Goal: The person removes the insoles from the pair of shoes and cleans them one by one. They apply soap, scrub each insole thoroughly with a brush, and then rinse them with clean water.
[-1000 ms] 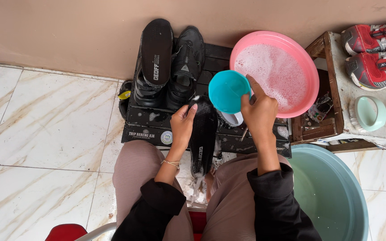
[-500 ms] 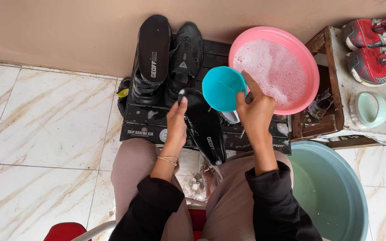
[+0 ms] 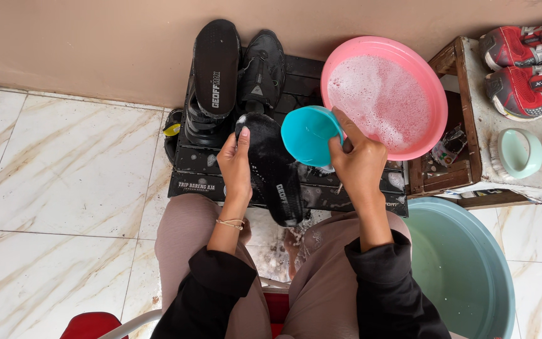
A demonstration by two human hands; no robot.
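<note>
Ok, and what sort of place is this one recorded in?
Probably a home wash corner or small shoe-cleaning spot: marble-look tiled floor, a pink basin of suds, a green tub. The left hand holds a wet black insole; the right hand tips a teal scoop.

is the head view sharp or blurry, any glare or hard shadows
Head view: evenly lit, soft daylight, no hard shadows; the black insole in the left hand and the teal scoop in the right hand are sharp; mild sheen on the marble floor; slight wide-angle bending at the edges.
</note>
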